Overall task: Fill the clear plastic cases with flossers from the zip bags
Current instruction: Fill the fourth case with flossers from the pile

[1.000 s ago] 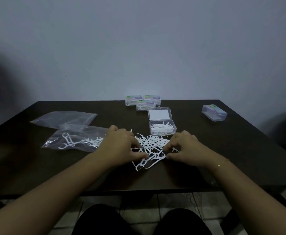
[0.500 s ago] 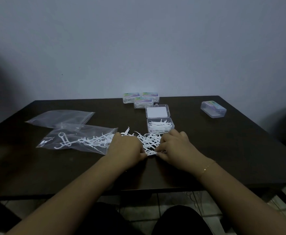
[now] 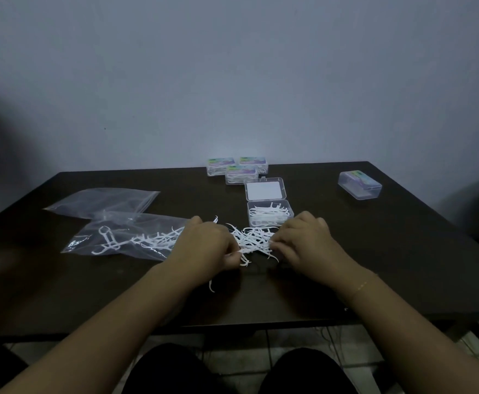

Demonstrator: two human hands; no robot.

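Note:
A heap of white flossers (image 3: 254,239) lies on the dark table (image 3: 389,251) in front of me. My left hand (image 3: 204,247) and my right hand (image 3: 306,240) close in on the heap from both sides, fingers curled and pinching a bunch of flossers between them. Just behind the heap stands an open clear case (image 3: 269,213) partly filled with flossers, its lid (image 3: 264,189) folded back. One stray flosser (image 3: 212,285) lies nearer to me. A zip bag (image 3: 124,237) with flossers inside lies to the left, touching my left hand.
A second zip bag (image 3: 104,200) lies flat behind the first. Three closed filled cases (image 3: 236,169) sit at the table's far edge. Another closed clear case (image 3: 359,184) stands at the far right. The table's front edge runs just above my knees.
Both hands have drawn closer together, pressing the spread-out flossers into a tighter bunch. One flosser now lies apart, nearer the front edge.

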